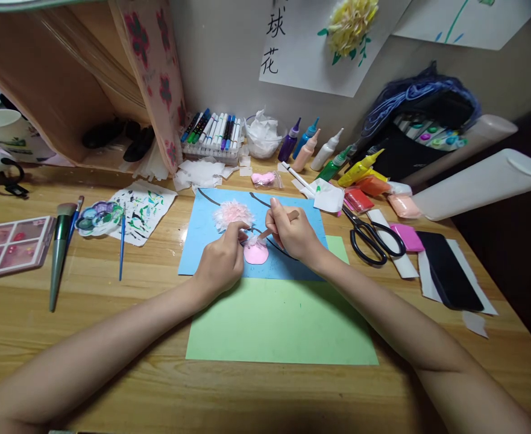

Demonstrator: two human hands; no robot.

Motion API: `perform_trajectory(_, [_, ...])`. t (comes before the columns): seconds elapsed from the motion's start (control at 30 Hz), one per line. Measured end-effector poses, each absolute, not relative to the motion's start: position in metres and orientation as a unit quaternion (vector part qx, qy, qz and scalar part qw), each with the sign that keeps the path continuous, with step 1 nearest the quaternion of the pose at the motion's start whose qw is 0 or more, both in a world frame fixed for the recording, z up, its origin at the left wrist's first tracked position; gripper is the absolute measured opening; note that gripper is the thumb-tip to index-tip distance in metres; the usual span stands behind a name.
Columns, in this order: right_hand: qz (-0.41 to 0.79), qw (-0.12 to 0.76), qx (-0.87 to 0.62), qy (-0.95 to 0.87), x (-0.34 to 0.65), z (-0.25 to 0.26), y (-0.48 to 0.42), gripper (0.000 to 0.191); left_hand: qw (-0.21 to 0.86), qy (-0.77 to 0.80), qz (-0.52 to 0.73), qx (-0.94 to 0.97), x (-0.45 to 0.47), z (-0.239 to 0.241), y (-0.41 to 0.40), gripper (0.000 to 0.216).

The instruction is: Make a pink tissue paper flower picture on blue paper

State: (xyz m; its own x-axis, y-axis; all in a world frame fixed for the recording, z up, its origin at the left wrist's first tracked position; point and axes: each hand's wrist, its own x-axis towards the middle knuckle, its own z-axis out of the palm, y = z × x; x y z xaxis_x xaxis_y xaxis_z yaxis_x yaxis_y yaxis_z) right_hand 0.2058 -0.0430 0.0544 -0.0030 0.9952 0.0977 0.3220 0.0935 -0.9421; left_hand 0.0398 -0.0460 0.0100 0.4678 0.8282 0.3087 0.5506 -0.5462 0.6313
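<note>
On the blue paper [197, 256], a round pink clay disc [256, 254] lies flat with thin whitish tissue pieces [252, 240] along its upper edge. My left hand [222, 256] is closed in a pinch beside that edge, touching the tissue area; what its fingertips hold is hidden. A thin brown stick [266, 234] is gripped in my right hand [292, 232], slanting down so its tip meets the tissue on the disc. Above my left hand sits a fluffy pink-and-white tissue flower [232, 214]. Dark curved lines run across the blue paper.
Green paper [278, 325] lies under the blue sheet. Black-handled scissors [369, 235] and a phone [450, 271] are at right. Paint bottles [308, 150], markers [213, 129] and a bowl of tissue [265, 135] stand behind. Brushes [59, 253] and a paint-smeared sheet [143, 208] lie left.
</note>
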Motion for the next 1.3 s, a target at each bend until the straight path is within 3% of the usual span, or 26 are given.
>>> perform_trajectory(0.2, [0.420,0.524,-0.552,-0.495,0.219,0.035,-0.047,0.061,0.218,0.424,0.295,0.828,0.040,0.012,-0.046,0.031])
perform_trajectory(0.37, [0.418,0.541,-0.553,-0.476,0.225,0.031,-0.048,0.062,0.216,0.423,0.296,0.829,0.040,0.011,-0.046,0.032])
perform_trajectory(0.8, [0.340,0.497,-0.573,-0.556,0.213,0.035,-0.054,0.059,0.203,0.420,0.295,0.834,0.041,0.013,-0.045,0.030])
perform_trajectory(1.1, [0.235,0.345,-0.582,-0.698,0.189,0.056,-0.034,0.053,0.194,0.421,0.287,0.838,0.042,0.014,-0.045,0.031])
perform_trajectory(1.3, [0.373,0.388,-0.568,-0.623,0.209,0.070,-0.023,0.056,0.195,0.415,0.292,0.840,0.040,0.011,-0.044,0.031])
